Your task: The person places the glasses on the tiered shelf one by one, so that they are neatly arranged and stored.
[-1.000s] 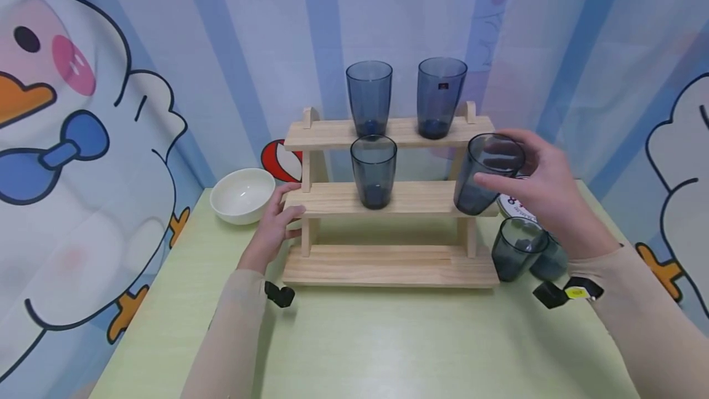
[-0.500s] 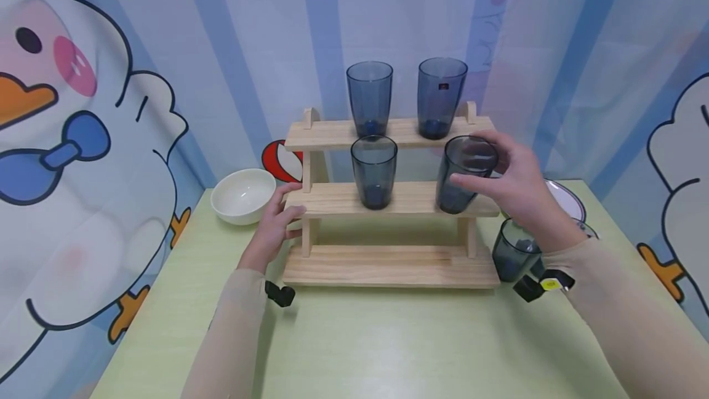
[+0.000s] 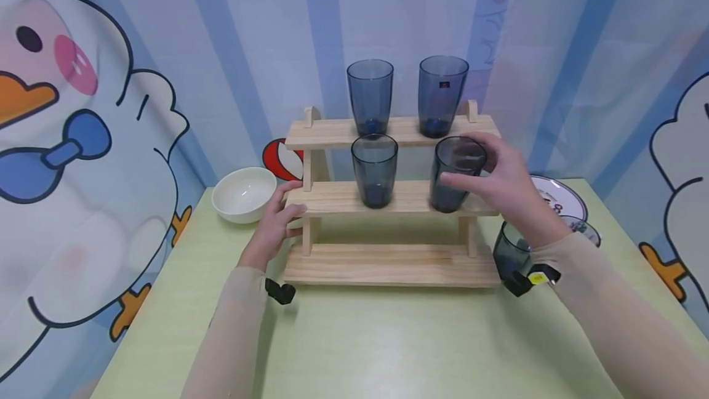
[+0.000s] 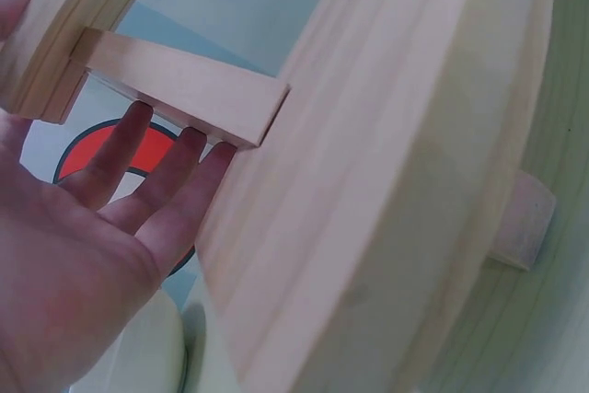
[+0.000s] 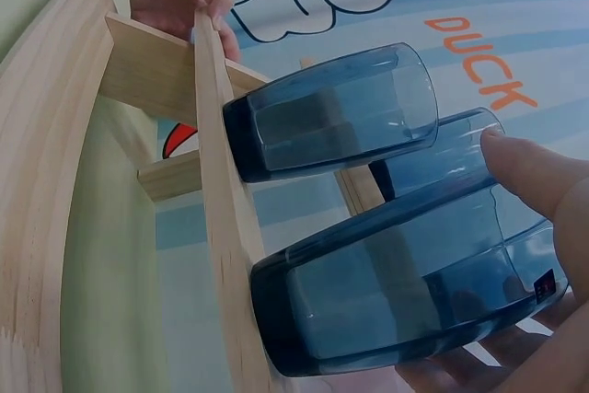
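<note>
A three-tier wooden shelf point(image 3: 327, 199) stands on the table. My left hand point(image 3: 271, 226) grips the left end of its middle board, thumb over the board; in the left wrist view the left hand's fingers point(image 4: 175, 195) reach below to the upright. My right hand point(image 3: 506, 193) holds a blue-tinted glass tumbler point(image 3: 445, 197) round its side, upright on the right part of the middle board. Left of it on this board stands a second tumbler point(image 3: 374, 171). Two more, the left tumbler point(image 3: 370, 94) and the right tumbler point(image 3: 441, 94), stand on the top board.
A white bowl point(image 3: 244, 196) sits left of the shelf. Close by the shelf's lower right end stands another tumbler point(image 3: 506, 254), partly behind my right wrist. A patterned plate point(image 3: 562, 193) lies behind it. A printed curtain point(image 3: 266, 48) hangs at the back.
My right hand has brought the tumbler left, from the middle board's right end further onto the board, and the glass has become more upright. The left hand stays on the shelf.
</note>
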The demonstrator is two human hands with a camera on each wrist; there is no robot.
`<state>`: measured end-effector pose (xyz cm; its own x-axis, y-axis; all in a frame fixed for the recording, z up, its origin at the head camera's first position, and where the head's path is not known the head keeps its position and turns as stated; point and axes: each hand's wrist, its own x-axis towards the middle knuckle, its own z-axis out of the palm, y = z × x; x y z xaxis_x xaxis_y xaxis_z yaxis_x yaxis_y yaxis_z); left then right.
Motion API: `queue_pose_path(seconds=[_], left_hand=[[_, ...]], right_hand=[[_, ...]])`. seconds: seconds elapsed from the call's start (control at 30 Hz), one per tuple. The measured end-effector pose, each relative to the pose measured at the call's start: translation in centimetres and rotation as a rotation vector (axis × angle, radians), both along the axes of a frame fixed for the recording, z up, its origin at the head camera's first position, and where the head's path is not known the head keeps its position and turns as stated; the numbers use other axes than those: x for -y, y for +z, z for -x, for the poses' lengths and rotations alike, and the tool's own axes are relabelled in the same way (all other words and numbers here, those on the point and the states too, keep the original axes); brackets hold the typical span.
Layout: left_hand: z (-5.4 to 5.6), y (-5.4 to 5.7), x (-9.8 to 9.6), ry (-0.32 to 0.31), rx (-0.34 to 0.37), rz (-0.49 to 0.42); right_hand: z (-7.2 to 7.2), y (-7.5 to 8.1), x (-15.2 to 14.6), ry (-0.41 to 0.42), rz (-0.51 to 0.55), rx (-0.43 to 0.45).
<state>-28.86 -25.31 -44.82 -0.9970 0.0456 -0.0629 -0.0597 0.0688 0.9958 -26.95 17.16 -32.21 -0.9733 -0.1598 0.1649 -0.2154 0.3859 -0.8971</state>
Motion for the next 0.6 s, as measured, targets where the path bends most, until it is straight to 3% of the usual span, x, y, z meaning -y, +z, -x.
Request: queue_pose_path(seconds=[0.6], left_hand=[[0.0, -0.2, -0.1, 0.007, -0.012, -0.012]], right_hand=[[1.5, 0.1, 0.9, 0.031, -0.031, -0.021]])
